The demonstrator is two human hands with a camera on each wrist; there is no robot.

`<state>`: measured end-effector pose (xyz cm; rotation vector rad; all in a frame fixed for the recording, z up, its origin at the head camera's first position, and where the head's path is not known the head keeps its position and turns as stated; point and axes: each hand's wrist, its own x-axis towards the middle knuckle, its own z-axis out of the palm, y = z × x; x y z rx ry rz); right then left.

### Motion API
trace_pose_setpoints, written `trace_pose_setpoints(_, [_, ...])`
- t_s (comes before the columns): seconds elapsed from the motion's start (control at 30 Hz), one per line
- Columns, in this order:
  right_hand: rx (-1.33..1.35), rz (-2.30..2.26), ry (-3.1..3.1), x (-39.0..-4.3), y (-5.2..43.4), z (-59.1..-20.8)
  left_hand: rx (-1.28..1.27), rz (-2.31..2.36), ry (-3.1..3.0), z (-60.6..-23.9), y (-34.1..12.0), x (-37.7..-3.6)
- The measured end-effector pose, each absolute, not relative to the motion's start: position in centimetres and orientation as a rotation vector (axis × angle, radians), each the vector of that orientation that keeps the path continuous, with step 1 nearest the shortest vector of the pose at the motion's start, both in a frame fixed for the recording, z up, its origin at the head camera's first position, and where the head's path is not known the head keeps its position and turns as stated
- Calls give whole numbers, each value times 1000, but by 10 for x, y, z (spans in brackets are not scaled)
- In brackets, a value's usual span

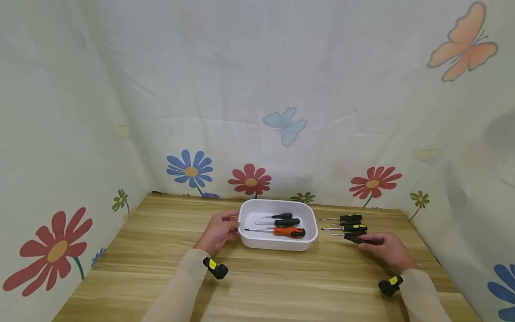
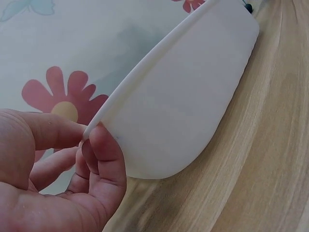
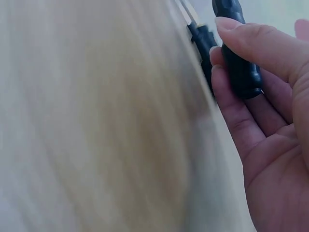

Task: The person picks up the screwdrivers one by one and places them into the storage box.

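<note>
A white plastic tray [image 1: 277,243] stands on the table, with an orange-and-black screwdriver [image 1: 287,231] and black-handled screwdrivers [image 1: 286,222] lying inside. At its left end my left hand [image 1: 219,230] pinches the rim between thumb and fingers; the left wrist view shows this grip on the white wall [image 2: 164,96] up close. To the right of the tray, my right hand [image 1: 388,248] holds a black-handled screwdriver [image 3: 241,72] between thumb and fingers. Just beyond it lie several black and yellow-black screwdrivers [image 1: 350,218], their shafts pointing left toward the tray.
The wood-grain table [image 1: 281,286] runs back to a pale curtain [image 1: 225,89] printed with flowers and butterflies. The same cloth closes in the left and right sides. A small black camera is strapped to each wrist.
</note>
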<state>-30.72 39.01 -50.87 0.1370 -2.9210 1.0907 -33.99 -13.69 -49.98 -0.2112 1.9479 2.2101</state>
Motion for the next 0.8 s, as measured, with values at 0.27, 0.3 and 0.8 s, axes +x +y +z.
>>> trace_pose_setpoints(0.27, [149,1107,-2865,-310,375,-487,-214,2192,1952,-497,-136,-339])
trace_pose_setpoints(0.3, [154,1108,-2856,-310,373,-484,-212,2190,1955,-497,-136,-339])
trace_pose_setpoints(0.8, [347,1175,-2826,-319,326,-445,-237,2183,1966,-494,-136,-340])
